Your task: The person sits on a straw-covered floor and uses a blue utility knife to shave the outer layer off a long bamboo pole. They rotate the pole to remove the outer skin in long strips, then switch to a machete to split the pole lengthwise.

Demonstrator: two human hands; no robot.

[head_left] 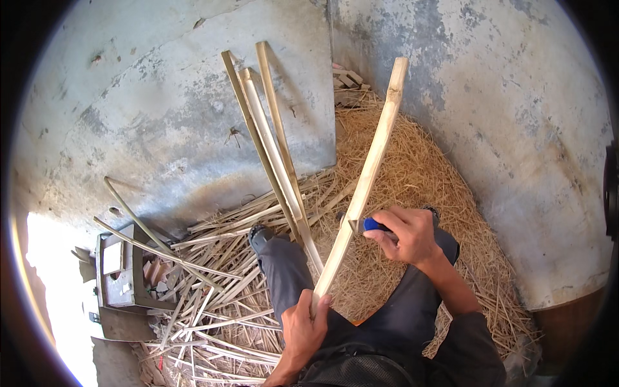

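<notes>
My left hand [304, 329] is wrapped round the lower end of a long, pale split bamboo strip [371, 169]. The strip slants up and away to the right, its pale inner side showing. In my right hand [407, 236] is a knife with a blue handle [372, 224]. Its short blade [353, 226] meets the strip a little below its middle; how deep it goes in cannot be made out. Just left of the held strip, several more split bamboo strips [261, 122] lean upright against the wall.
Dry straw-like shavings [412, 168] are heaped on the right. Thin bamboo slivers [216, 322] litter the floor at left, beside an open wooden box [138, 293]. Weathered walls [174, 109] close in ahead and right [516, 129]. My shoe [259, 237] rests among the slivers.
</notes>
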